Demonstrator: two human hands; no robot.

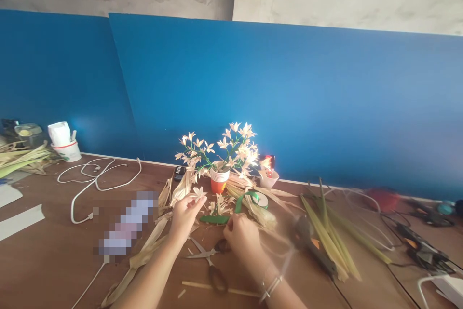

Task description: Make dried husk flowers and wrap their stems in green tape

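I pinch a white flower [198,193] between the thumb and fingers of my left hand [183,217], its petals spread above my fingertips. Reading a clock from that flower, with twelve pointing away from me, a green strip [214,220] sits at about half past four, reaching toward my right hand [244,234]. Those fingers are curled in together; whether they press on the strip, I cannot tell. A bracelet [272,289] circles that wrist.

A roll of green tape [260,199] lies at three o'clock, and pale loose flowers [219,204] at four, near the strip. Toward two stands a paper cup [218,186], red below and white above, with green flower stems rising from it. Dried husks [183,186] lie at ten. Scissors [207,254] rest with blades parted between five and six.

Farther out, a blurred dark tool [314,246] lies near four, with long green leaves [334,241] just beside it. A white cable [97,181] loops at nine. At twelve stands the blue partition [202,77].
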